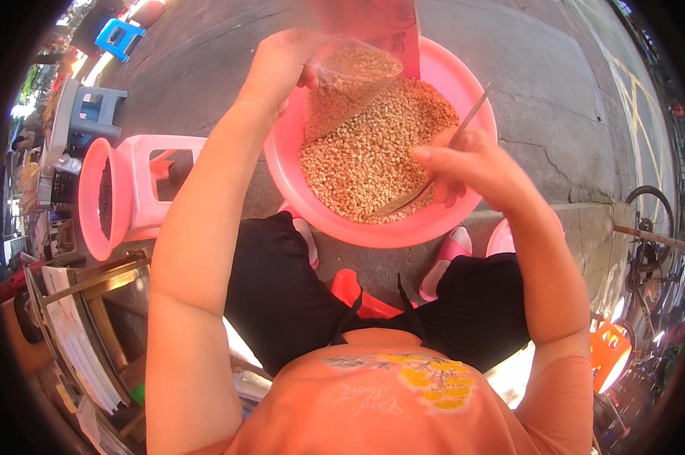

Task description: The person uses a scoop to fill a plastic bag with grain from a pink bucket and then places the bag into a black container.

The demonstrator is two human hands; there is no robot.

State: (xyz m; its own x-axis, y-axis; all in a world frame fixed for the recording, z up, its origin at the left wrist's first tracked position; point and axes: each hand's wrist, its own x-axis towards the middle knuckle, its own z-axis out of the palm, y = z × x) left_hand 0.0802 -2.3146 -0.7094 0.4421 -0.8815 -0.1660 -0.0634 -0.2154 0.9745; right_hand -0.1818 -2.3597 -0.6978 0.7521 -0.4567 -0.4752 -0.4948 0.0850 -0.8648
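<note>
A large pink plastic basin [479, 102] stands on the ground before me, with a heap of small tan grains or kernels [371, 165] in it. My left hand [282, 71] grips the rim of a clear plastic bag [348, 85], which holds more of the grains and rests on the heap. In my right hand [467, 165] is the handle of a metal spoon [405, 202]; its lower end lies in the grains near the basin's front edge. The spoon's bowl is partly hidden.
A pink stool [140, 182] with a pink bowl [95, 199] of dark grains stands left. Blue [119, 38] and grey-blue stools [98, 111] are farther off. A red sheet [376, 34] rises behind the basin. A bicycle [649, 244] is at right.
</note>
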